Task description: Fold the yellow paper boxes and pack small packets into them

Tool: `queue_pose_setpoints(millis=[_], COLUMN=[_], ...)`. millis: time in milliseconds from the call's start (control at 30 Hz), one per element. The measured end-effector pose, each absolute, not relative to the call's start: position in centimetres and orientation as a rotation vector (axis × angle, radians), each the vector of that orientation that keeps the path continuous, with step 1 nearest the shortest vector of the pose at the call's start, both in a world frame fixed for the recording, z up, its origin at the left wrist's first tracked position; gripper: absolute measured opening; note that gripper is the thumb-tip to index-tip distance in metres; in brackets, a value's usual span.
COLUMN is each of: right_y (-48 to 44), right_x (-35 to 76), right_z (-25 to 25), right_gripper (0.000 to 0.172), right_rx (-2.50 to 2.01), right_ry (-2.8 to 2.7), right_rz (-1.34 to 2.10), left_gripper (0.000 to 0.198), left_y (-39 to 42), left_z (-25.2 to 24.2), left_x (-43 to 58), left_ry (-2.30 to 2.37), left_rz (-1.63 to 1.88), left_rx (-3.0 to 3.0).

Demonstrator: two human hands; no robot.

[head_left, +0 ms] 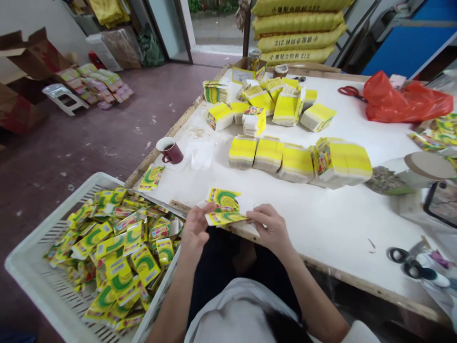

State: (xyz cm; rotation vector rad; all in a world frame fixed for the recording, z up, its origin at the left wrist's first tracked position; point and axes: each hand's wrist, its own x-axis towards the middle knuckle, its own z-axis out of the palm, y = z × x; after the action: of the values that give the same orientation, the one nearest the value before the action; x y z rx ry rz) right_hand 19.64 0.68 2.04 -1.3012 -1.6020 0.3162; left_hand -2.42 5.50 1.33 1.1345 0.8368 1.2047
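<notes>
In front of my body, my right hand (270,227) pinches the right end of a thin yellow-and-green printed carton (225,219) at the table's near edge. My left hand (195,229) is at the carton's left end, its fingers spread and not closed round it. Whether a fingertip touches the carton is hard to tell. Just beyond lies another yellow carton (224,197), flat on the white tabletop, with a green swirl print. To my left stands a white plastic crate (34,281) heaped with small yellow-and-green packets (121,274).
Stacks of flat yellow cartons (296,162) stand across the table, with more bundles (259,100) behind. A maroon mug (170,151) sits near the left edge. On the right are a red plastic bag (407,100), scissors (352,91), a jar (410,174) and a phone (442,202).
</notes>
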Motion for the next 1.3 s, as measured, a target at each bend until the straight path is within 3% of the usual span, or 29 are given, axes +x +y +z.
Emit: queue_pose_setpoints(millis=[67,133,200,300,400,533,633,800,967,1133,1300], right_y=[0.5,0.3,0.1,-0.1,0.3,1.1,1.5,1.3,-0.1,-0.2,0.2], right_x=[19.9,19.4,18.2,16.5,15.6,15.1,15.2,15.6,15.0,15.5,16.2], right_z=[2.8,3.4,3.5,2.5,1.0,0.3,0.4,-0.6,-1.0,-0.7,-0.8], right_gripper=[0.03,0.03,0.032,0.042,0.065,0.05,0.043,0.041,0.061,0.06,0.063], right_rx=[-1.322,-1.243,-1.169,-1.295,-1.453,-1.343,-1.284,-1.302,-1.322,-1.215,-1.201], right_ry=[-1.786,-1.965,-2.029,-1.751,-1.347,-1.108,-1.029,-1.127,-1.548,-1.743,-1.803], right_rz=[0.144,0.066,0.074,0.119,0.377,1.089,1.266,1.114,0.86,0.702,0.607], left_gripper=[0.102,0.108,0.095,0.069,0.067,0.067,0.063,0.054,0.07,0.069,0.054], left_y=[6.0,6.1,5.7,4.7,3.5,2.4,2.3,2.8,3.2,3.5,3.9], left_z=[2.5,3.4,3.7,2.8,1.3,0.1,-0.1,-0.1,-1.2,-1.8,-0.7], left_x=[-3.6,-3.6,-2.7,-0.9,0.0,0.0,0.0,0.0,0.1,-0.1,-1.6], left_ry=[0.861,0.95,1.015,1.124,1.223,1.177,1.126,1.044,1.097,1.2,1.277], left_rz=[1.098,0.85,0.594,0.511,0.583,0.657,0.735,0.766,0.649,0.898,0.93], left_rx=[1.341,1.55,1.658,1.697,1.779,1.972,2.082,2.114,1.963,2.028,2.109])
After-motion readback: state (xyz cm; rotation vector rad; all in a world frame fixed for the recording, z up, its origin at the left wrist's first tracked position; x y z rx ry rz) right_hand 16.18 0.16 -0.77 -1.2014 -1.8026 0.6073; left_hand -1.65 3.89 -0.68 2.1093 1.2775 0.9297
